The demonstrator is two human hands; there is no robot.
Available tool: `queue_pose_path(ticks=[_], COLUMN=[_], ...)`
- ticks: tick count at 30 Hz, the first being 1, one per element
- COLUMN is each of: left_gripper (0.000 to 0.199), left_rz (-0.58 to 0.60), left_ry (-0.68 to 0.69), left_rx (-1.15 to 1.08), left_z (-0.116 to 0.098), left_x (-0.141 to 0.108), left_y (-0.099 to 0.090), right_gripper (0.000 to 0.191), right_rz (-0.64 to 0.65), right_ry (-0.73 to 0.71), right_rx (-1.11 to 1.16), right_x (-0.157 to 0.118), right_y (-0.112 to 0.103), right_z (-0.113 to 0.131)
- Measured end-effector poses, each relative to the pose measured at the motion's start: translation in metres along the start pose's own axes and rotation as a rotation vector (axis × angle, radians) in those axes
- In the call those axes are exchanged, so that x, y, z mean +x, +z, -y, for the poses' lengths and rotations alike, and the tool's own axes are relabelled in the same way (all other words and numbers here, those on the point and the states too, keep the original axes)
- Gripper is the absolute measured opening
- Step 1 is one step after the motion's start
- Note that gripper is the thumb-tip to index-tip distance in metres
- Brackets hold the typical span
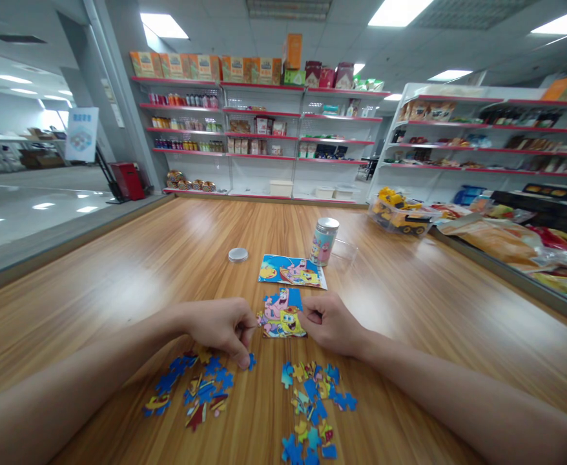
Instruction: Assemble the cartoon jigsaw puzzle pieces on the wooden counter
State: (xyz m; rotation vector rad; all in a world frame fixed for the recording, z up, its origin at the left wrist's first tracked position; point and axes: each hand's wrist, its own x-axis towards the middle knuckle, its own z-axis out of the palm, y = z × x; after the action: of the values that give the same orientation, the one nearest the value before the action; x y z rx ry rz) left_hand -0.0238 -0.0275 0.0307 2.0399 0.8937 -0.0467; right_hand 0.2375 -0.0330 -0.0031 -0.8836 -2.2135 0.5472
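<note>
My left hand (223, 326) is closed in a pinch above the table, its thumb and fingertips at a small blue jigsaw piece (251, 361). My right hand (334, 324) is curled, its fingertips at the right edge of a partly joined jigsaw puzzle (283, 314); anything inside those fingers is hidden. The joined part shows a pink and a yellow cartoon figure. Loose jigsaw pieces (206, 391) lie below my left hand, mostly blue. A second group of loose pieces (315, 394) lies below my right hand. Behind the joined part lies a picture card (290, 271).
A printed can (323, 242) stands at the card's right corner, with a clear plastic piece (345, 250) beside it. A white lid (237, 255) lies left of the card. Farther right are a bin of yellow toy trucks (402, 213) and packaged goods (496, 242). Stocked shelves line the back.
</note>
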Motion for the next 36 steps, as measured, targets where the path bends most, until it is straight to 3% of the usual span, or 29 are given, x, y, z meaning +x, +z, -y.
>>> queue_pose_path(ticks=[10,15,19,24,29,31,34,36], left_gripper=[0.027,0.027,0.032,0.036,0.035,0.036,0.038,0.034], left_rz=[-0.003,0.005,-0.026,-0.122,-0.117,-0.231,-0.509,-0.583], left_ry=[0.039,0.078,0.140,0.121,0.136,0.176,0.272,0.335], left_rx=[-0.048,-0.107,-0.278,-0.576,-0.584,-0.520,-0.337,-0.164], left_z=[0.001,0.006,0.012,0.019,0.022,0.022,0.021,0.019], left_x=[0.001,0.001,0.002,0.002,0.004,0.005,0.009,0.010], left_y=[-0.001,-0.002,-0.004,-0.008,-0.006,-0.003,0.003,0.006], right_gripper=[0.032,0.029,0.028,0.027,0.027,0.028,0.028,0.027], right_rz=[-0.017,0.042,0.063,0.067,0.066,0.064,0.061,0.057], right_ry=[0.033,0.062,0.045,0.025,0.025,0.027,0.031,0.034], right_rx=[-0.037,-0.073,-0.099,-0.114,-0.117,-0.119,-0.122,-0.126], right_x=[-0.001,-0.001,0.001,0.002,0.001,0.000,0.000,0.001], right_y=[0.002,0.003,0.002,0.001,0.001,0.001,0.001,0.001], right_z=[-0.003,-0.003,-0.001,0.000,-0.002,-0.002,-0.001,-0.001])
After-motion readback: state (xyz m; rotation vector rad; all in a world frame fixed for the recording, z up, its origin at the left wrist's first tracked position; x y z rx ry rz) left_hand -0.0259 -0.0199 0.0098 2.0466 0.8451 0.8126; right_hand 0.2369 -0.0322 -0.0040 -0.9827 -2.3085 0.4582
